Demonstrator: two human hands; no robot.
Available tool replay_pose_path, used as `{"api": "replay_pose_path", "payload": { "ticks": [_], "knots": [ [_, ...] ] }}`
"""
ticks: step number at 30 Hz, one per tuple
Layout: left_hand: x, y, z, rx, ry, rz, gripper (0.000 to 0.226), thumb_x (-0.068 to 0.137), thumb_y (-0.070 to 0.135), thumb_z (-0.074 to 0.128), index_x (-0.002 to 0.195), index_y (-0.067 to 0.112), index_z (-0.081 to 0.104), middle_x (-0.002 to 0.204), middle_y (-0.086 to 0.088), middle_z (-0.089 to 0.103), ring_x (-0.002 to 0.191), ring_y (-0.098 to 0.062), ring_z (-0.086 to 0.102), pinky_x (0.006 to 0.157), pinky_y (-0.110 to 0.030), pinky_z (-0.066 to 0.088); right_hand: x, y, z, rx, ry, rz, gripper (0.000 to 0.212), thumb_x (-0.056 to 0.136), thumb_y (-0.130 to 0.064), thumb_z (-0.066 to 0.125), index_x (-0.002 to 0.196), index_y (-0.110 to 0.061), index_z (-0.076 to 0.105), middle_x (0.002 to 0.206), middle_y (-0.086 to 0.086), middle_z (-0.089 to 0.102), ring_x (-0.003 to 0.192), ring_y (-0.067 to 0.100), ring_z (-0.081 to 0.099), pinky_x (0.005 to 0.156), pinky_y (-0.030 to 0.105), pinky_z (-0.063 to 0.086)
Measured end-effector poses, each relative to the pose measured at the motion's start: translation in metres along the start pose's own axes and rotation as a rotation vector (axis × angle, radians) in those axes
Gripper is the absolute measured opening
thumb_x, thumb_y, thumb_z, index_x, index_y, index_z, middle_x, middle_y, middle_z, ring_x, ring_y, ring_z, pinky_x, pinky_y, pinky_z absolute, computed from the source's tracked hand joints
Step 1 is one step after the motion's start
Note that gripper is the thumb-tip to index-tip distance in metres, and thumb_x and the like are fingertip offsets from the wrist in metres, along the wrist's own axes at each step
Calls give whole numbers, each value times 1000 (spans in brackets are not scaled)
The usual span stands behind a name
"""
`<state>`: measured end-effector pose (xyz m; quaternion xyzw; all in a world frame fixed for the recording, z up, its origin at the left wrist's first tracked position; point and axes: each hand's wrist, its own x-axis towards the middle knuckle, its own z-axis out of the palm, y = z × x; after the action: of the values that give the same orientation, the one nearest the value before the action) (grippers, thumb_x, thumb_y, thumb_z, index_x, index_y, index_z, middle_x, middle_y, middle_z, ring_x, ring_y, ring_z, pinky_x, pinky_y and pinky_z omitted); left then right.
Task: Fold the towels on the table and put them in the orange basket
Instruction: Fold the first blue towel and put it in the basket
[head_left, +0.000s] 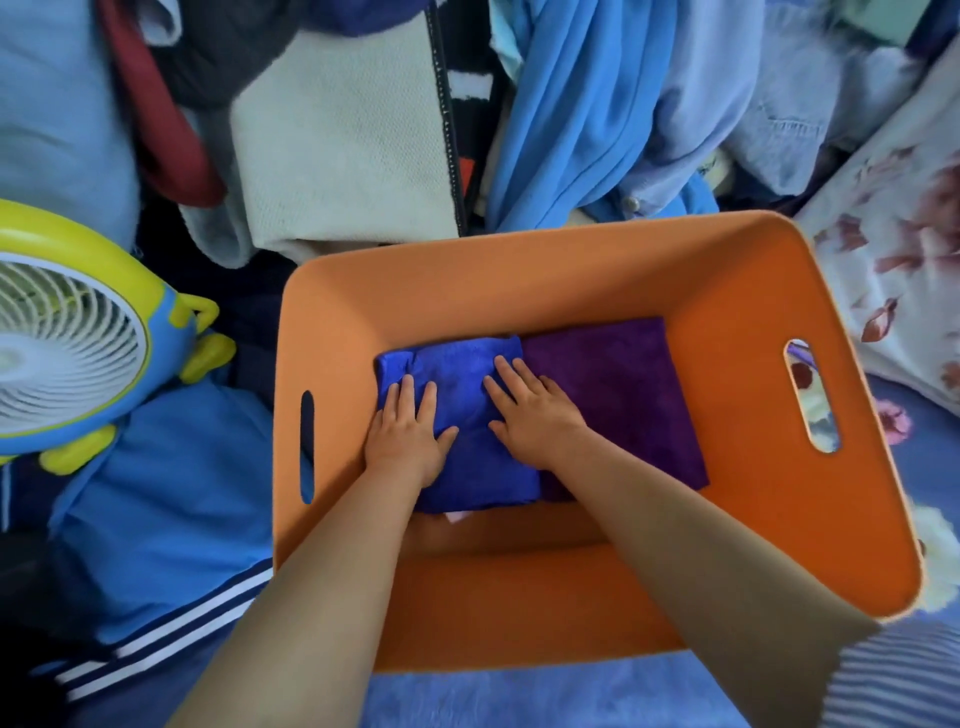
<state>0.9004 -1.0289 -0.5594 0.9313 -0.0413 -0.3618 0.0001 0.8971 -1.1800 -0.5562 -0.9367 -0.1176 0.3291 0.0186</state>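
Blue towel (467, 415), folded, in orange basket (727, 291) beside purple towel (623, 395). Left hand (408, 436) and right hand (535, 415) flat, fingers spread (gripping nothing). Placing step; next, likely withdrawing both hands.

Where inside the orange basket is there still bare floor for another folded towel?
A bare strip of the orange plastic basket floor runs along the near wall, before the folded blue towel and folded purple towel. The rest is crowded: both towels lie side by side, with the left hand and right hand flat on the blue one.
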Motion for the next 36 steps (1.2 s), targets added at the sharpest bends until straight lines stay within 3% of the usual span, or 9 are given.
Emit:
{"api": "replay_pose_path", "payload": {
  "ticks": [4,7,10,14,19,24,27,31,36],
  "knots": [
    [-18,4,-29,68,-3,10,63,98,38,34,149,16,4,158,-10,-1,146,-25,4,117,-38,15,-21,-4,-15,76,-71,10,57,99,-29,26,147,-16,-2,156,2,-15,145,23,-5,118,39,12],
    [-44,13,-53,101,147,39,46,96,30,41,138,10,33,148,-11,27,137,-26,27,107,-38,30,-48,-5,-28,108,-4,-2,55,97,-19,30,147,-15,7,157,2,-10,145,22,4,113,38,23],
    [-73,23,-74,116,182,59,36,97,25,39,128,8,44,144,-11,33,133,-26,33,103,-37,34,-78,-4,-46,135,60,-5,48,95,-13,36,141,-12,25,157,1,-5,141,22,18,103,38,38],
    [-121,33,-99,128,244,73,35,97,23,38,126,8,48,138,-10,39,129,-27,37,102,-38,36,-119,-1,-68,97,76,-21,38,95,-15,36,131,-6,43,153,8,20,143,22,15,112,40,30],
    [-213,51,-141,146,393,113,33,97,22,37,123,8,52,131,-11,45,124,-28,41,95,-38,39,-197,11,-124,193,347,-6,32,91,-12,37,110,-4,61,127,13,53,134,27,35,112,41,29],
    [-311,66,-144,164,516,128,33,97,22,36,119,6,54,128,-11,48,121,-29,42,90,-39,41,-295,14,-151,175,449,24,25,89,-11,37,84,-6,61,108,14,59,109,30,51,94,43,44],
    [-363,71,-140,196,562,141,34,98,24,36,122,7,53,130,-11,46,124,-29,41,92,-40,41,-351,5,-156,173,530,8,32,85,-7,38,54,-16,35,83,14,52,90,28,53,83,43,48],
    [-424,79,-136,231,621,178,35,97,25,37,122,7,53,130,-12,47,124,-30,41,95,-40,41,-425,-14,-150,162,583,25,25,85,-6,38,61,-4,46,74,13,51,82,28,50,82,45,47],
    [-504,100,-124,259,682,286,35,97,23,37,123,7,52,129,-14,47,123,-31,41,95,-41,40,-523,-36,-124,151,648,133,30,88,-9,38,108,1,58,111,20,61,104,34,53,88,46,46]
  ]
}}
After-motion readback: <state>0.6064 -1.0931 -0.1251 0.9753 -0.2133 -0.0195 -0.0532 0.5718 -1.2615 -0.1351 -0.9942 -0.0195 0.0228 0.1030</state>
